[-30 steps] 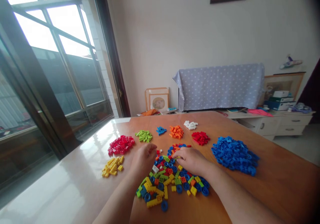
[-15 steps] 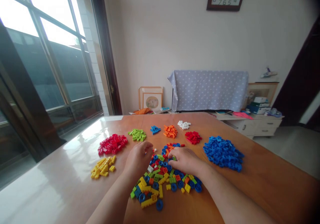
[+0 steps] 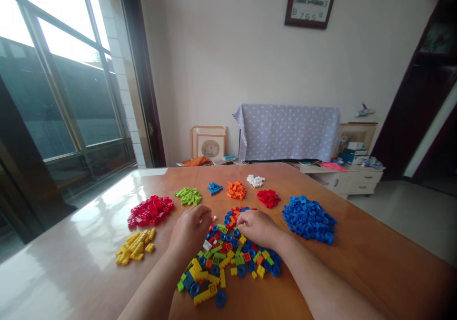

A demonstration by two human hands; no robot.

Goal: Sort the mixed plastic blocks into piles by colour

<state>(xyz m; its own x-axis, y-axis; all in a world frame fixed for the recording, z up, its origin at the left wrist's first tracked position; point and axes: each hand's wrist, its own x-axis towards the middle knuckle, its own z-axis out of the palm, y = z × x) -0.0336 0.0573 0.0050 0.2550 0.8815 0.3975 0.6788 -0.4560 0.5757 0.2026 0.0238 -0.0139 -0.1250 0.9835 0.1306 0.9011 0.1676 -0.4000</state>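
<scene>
A mixed pile of toy building bricks (image 3: 228, 258) in yellow, green, red, orange and blue, with blue rings among them, spreads over the table between my forearms. My left hand (image 3: 192, 225) is at the pile's left edge, fingers curled inward; whatever they may hold is hidden. Over the pile's upper right part, my right hand (image 3: 259, 225) has its fingers bent down and drawn together. Its fingertips are close to the bricks, and I cannot see what is between them. A small white brick (image 3: 214, 217) lies just right of my left hand.
Sorted heaps ring the pile: crimson bricks (image 3: 152, 210), yellow bricks (image 3: 135, 247), lime bricks (image 3: 188, 195), blue pieces (image 3: 214, 188), orange bricks (image 3: 236, 190), white pieces (image 3: 255, 181), red bricks (image 3: 268, 198) and a large blue heap (image 3: 309, 219). The glossy wooden table (image 3: 364, 263) extends rightward.
The view has turned slightly right and up. My right hand's thumb and fingers, apart before around the pile's pieces, have come together. My left hand remains curled at the pile's left edge.
</scene>
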